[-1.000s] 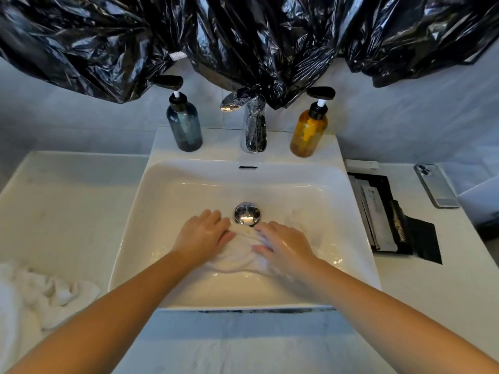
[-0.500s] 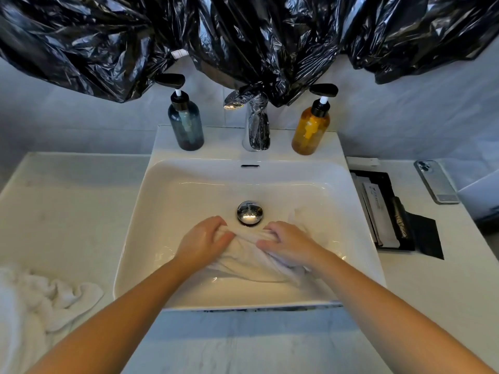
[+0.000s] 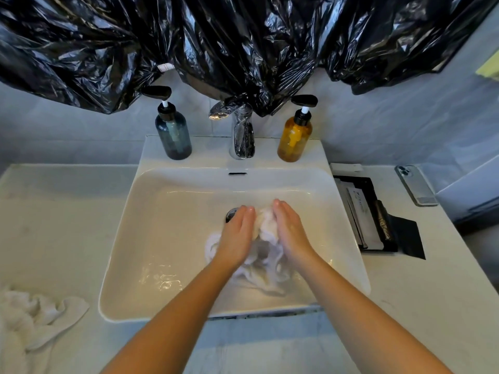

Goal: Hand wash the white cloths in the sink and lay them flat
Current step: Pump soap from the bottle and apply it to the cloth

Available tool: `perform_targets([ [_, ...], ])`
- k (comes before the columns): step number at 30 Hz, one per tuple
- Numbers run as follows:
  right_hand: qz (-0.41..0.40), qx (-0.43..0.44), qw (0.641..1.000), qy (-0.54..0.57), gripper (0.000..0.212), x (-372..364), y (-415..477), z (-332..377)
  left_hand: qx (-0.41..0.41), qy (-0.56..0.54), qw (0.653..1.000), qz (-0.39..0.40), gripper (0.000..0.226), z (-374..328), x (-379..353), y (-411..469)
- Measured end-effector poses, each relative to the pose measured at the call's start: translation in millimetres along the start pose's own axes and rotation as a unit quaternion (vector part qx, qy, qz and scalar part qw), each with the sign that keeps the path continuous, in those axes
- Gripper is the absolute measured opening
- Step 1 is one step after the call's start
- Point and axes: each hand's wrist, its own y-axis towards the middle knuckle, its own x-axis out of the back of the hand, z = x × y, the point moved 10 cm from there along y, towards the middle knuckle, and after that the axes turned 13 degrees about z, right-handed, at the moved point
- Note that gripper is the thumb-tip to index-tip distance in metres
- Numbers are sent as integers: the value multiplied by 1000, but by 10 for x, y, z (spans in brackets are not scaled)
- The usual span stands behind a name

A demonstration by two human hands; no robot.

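Cloth (image 3: 266, 221) between left hand (image 3: 237, 233), right hand (image 3: 290, 230)

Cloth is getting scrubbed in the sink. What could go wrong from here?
1. The left hand and right hand press the cloth between them; splashed water might reach the phone on the counter.
2. The cloth's loose end lies near the drain and could snag there.

Your left forearm (image 3: 183, 300) and right forearm (image 3: 351, 300), both bare, reach forward and converge. Your left hand (image 3: 237, 233) and right hand (image 3: 290, 229) stand on edge, palms facing each other. Their straight fingers point away from you and press a bunched white cloth (image 3: 266, 224) between them.
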Motion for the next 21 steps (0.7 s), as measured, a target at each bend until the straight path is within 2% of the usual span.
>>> perform_targets([
  [2,-67,-35,997,28,38,-36,39,-8,16,-86,992,-90,44,-65,-16,-40],
  [5,-97,-66,993,0,33,-143,0,18,25,-64,988,-140,45,-68,126,143],
  [8,-36,-92,995,-19,29,-124,-23,-37,11,4,992,-124,47,-22,353,267],
  [10,50,-88,989,-107,33,-30,24,-68,-9,127,986,-106,47,-37,517,243],
  [11,108,-86,974,-177,35,-7,44,-109,-13,214,973,-90,47,-55,592,220],
  [12,170,-91,943,-270,37,-8,35,-160,-6,305,950,-61,46,-48,638,207],
  [14,264,-96,822,-495,56,-5,-46,-346,23,458,888,21,37,63,637,181],
  [15,280,-92,770,-566,67,-1,-76,-439,29,509,858,65,30,135,579,160],
  [16,279,-90,752,-590,71,-9,-91,-491,17,539,836,107,27,199,458,125],
  [17,270,-80,769,-573,66,-28,-90,-505,1,548,824,147,36,266,295,78],
  [18,260,-65,808,-525,56,-40,-76,-482,-8,542,820,184,53,336,125,48],
  [19,245,-49,855,-454,45,-33,-72,-426,-12,521,829,205,68,392,-6,63],
  [21,201,-33,936,-287,39,100,-68,-314,-16,444,875,193,73,372,-71,122],
])
